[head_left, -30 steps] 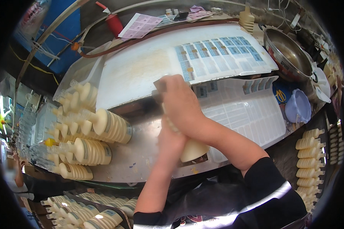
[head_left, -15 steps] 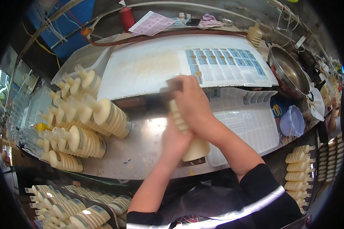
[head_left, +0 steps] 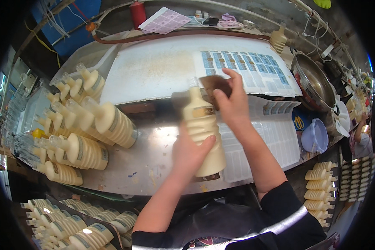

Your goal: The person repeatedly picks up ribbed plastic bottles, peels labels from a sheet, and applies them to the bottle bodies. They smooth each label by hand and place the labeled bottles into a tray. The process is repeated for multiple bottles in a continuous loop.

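A cream ribbed bottle [head_left: 205,137] with a clear neck stands in the middle of the metal table. My left hand [head_left: 191,150] is wrapped round its lower left side, thumb across the front. Near its shoulder sits a small gold-brown label [head_left: 203,111]. Just right of the bottle's neck, my right hand [head_left: 233,102] pinches a flat dark brown piece [head_left: 216,85], like a scraper, apart from the bottle. Behind them, the white board [head_left: 154,68] carries a sheet of blue-and-clear labels [head_left: 241,66], some of its places without labels.
Several cream bottles [head_left: 116,123] lean in rows at the left, more [head_left: 91,237] below. Under the right arm lies a clear sheet [head_left: 262,141]. A steel pot [head_left: 314,79] and a lilac bucket [head_left: 315,135] are at the right. A red bottle [head_left: 137,16] stands at the back.
My right hand has come off the bottle and moved right with the brown piece. The label on the bottle's shoulder has come into view; my left hand still holds the bottle.
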Demonstrator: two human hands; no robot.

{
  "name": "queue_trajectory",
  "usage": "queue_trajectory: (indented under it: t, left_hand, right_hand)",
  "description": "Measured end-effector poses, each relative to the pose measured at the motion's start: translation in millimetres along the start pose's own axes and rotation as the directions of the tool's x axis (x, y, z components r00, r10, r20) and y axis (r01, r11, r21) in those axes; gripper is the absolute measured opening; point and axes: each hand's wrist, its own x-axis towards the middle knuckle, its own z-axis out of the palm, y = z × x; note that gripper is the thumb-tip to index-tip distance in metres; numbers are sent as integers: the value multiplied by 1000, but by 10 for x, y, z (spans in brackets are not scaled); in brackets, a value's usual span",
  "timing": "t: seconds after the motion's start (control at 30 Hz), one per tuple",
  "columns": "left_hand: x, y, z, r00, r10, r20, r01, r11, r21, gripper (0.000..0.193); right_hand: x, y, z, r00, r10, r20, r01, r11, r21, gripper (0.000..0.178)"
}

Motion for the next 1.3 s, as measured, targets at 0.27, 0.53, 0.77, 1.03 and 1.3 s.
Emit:
queue_trajectory:
  t: [0.27,0.53,0.77,1.03,1.3]
  left_hand:
    - [-29,65,-37,1000,-22,-5,22,999,30,76]
    - [3,54,8,1000,-30,6,29,997,72,80]
    - [77,-134,-37,994,108,-20,-109,989,-101,72]
    - [23,-68,28,999,32,39,-24,984,-176,84]
    - [22,-36,25,996,68,63,-52,974,-219,86]
  right_hand:
    - [118,72,-245,890,43,453,-95,991,92,15]
    - [168,-218,-157,714,-231,661,500,830,-250,14]
    - [255,-295,-117,572,-353,740,676,714,-182,18]
    - [131,-346,-194,549,-287,785,733,617,-286,37]
    - [92,-251,-206,541,-363,759,751,616,-240,37]
